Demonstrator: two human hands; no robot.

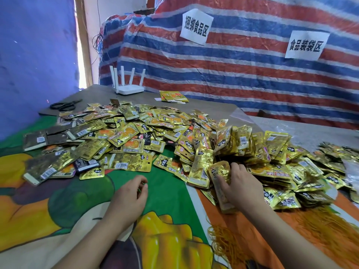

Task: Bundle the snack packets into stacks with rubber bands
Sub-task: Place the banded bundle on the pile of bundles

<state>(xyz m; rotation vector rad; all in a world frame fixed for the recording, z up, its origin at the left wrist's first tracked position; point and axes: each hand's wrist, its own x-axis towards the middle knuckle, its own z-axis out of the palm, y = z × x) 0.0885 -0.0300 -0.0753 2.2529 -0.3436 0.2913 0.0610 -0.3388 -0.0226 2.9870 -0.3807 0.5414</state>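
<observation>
Both forearms reaching forward.
Left hand (132,193) curled with fingertips pinched; right hand (238,183) gripping, fingers bent.

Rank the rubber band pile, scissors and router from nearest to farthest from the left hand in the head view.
From the left hand:
1. Rubber band pile, lower right, near edge.
2. Scissors, far left on the table.
3. Router, at the back against the tarp.

striped tarp wall (242,74), blue curtain (35,55)
</observation>
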